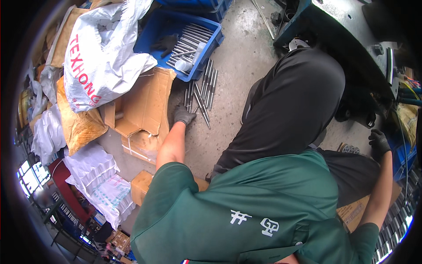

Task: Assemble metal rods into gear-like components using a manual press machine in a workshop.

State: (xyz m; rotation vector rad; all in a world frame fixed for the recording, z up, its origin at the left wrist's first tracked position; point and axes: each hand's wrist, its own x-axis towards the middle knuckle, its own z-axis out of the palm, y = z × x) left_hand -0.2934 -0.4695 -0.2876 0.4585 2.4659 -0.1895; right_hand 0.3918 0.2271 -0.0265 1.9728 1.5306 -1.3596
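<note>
My left hand (184, 115), in a dark grey glove, is down at the floor beside a torn cardboard box. Its fingers close around the near ends of some slim metal rods (205, 94), which lie loosely in a pile; the fingertips are partly hidden. Just beyond the pile, a blue plastic bin (147, 42) holds many more rods, a dark glove (166, 44) and a clear plastic cup (182, 66). Out to the right, my gloved right hand (380, 143) hangs beside my knee, its fingers loosely bent and apart, with nothing seen in it.
The open cardboard box (147, 108) stands left of my left arm. A white woven sack (99, 66) and a yellow-brown sack (79, 116) crowd the left. At the upper right is a dark metal machine (325, 26). A blue crate (401, 158) sits below my right hand.
</note>
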